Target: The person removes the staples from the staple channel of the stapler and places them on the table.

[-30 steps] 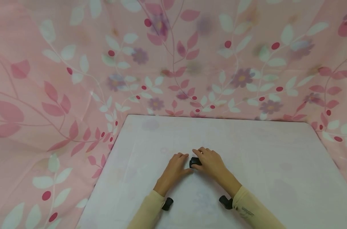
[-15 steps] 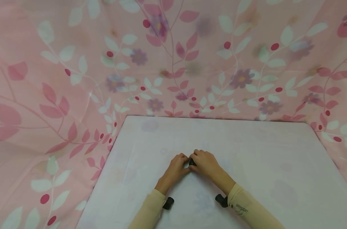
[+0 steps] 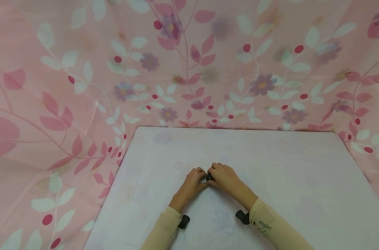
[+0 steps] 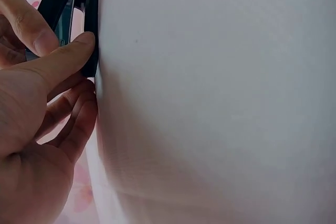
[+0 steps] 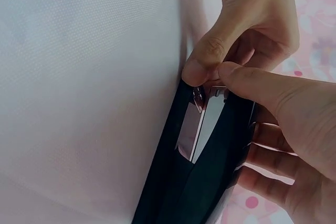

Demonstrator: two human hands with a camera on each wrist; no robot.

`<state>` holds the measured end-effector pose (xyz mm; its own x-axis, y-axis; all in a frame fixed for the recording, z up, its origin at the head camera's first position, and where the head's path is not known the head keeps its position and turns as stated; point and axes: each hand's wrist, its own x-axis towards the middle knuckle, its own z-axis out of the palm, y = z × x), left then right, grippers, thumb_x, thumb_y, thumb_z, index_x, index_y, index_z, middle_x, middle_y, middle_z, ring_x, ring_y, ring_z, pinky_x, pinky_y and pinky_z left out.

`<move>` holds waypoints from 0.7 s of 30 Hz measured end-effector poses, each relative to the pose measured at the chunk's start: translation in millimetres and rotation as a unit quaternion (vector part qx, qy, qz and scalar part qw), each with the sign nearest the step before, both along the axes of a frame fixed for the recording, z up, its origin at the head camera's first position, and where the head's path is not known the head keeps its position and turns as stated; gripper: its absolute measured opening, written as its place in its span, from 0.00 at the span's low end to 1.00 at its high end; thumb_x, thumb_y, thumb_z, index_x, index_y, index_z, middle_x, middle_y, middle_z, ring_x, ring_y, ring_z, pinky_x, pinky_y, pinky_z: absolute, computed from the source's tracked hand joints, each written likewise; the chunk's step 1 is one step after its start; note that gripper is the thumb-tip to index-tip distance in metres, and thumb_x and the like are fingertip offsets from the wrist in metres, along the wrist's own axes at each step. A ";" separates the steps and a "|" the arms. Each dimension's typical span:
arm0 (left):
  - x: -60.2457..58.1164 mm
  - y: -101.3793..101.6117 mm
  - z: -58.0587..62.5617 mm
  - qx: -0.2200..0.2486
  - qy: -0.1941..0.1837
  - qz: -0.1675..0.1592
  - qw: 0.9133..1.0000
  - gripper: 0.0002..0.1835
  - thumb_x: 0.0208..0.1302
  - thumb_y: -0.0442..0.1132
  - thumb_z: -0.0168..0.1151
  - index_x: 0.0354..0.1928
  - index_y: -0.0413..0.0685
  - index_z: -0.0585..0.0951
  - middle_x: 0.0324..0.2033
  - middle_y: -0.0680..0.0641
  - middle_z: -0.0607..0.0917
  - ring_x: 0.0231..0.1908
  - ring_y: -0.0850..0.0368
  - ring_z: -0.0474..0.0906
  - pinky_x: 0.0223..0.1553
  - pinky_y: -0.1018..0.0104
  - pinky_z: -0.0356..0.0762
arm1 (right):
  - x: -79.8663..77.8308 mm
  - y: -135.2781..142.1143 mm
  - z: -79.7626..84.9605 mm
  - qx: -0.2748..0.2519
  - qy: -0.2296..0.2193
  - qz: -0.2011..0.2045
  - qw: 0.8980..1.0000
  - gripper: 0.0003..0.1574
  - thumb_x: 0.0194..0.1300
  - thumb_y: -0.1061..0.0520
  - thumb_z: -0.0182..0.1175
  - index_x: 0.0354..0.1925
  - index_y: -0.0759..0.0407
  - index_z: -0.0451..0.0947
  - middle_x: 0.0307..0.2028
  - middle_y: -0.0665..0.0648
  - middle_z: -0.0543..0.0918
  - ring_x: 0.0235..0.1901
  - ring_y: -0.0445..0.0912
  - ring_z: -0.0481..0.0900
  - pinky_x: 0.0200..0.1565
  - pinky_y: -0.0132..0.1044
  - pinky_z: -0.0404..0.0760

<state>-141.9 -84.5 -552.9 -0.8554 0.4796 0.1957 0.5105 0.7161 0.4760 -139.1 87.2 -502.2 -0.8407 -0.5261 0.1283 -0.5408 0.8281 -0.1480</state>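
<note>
A black stapler point(image 5: 176, 195) rests on the white tabletop, mostly covered by the hands in the head view. A gap with bright metal parts shows between its base and upper arm in the right wrist view. My left hand point(image 3: 190, 184) pinches its front end, the thumb point(image 4: 79, 48) on the base and the other fingers curled beneath and behind. From the other side my right hand point(image 3: 226, 179) grips the upper arm: its thumb point(image 5: 247, 77) lies at the front tip and its fingers point(image 5: 270, 163) bend against the far side. Both thumbs nearly meet at the nose.
The white table point(image 3: 270, 163) has its far edge against a pink floral curtain point(image 3: 189, 69), which also hangs along both sides. Small black devices point(image 3: 184, 221) sit at the sleeve cuffs on both wrists.
My right hand has shifted slightly left and its fingers have closed over the stapler's front. The left fingers have come together onto the stapler's end. Over the last half second both hands barely move.
</note>
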 end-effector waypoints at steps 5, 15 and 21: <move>0.6 -0.5 0.1 -0.002 -0.003 -0.001 1.000 0.15 0.58 0.45 0.71 0.41 0.42 0.87 0.39 0.49 0.83 0.40 0.54 0.77 0.43 0.65 0.76 | -0.4 1.7 1.4 -0.004 -0.006 0.008 1.000 0.19 0.55 0.43 0.72 0.37 0.55 0.84 0.32 0.51 0.78 0.30 0.44 0.73 0.31 0.39 0.77; -0.7 0.5 -4.3 -0.005 0.003 -0.005 1.000 0.15 0.58 0.46 0.71 0.41 0.42 0.87 0.39 0.49 0.83 0.40 0.56 0.77 0.42 0.67 0.76 | -0.8 7.0 1.8 -0.014 0.001 0.017 1.000 0.21 0.54 0.41 0.71 0.38 0.53 0.84 0.32 0.50 0.77 0.29 0.42 0.72 0.29 0.37 0.75; -2.4 -1.3 -1.6 0.000 -0.020 -0.003 1.000 0.16 0.57 0.46 0.72 0.45 0.45 0.87 0.40 0.50 0.83 0.41 0.56 0.76 0.43 0.67 0.75 | -2.3 22.0 26.1 -0.078 -0.047 0.016 0.996 0.20 0.56 0.43 0.71 0.42 0.53 0.84 0.35 0.48 0.80 0.32 0.40 0.75 0.34 0.38 0.78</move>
<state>-144.3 -85.8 -554.4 -0.8591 0.4855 0.1616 0.4962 0.7132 0.4951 -141.5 109.2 -476.1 -0.8359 -0.5329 0.1316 -0.5442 0.7733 -0.3254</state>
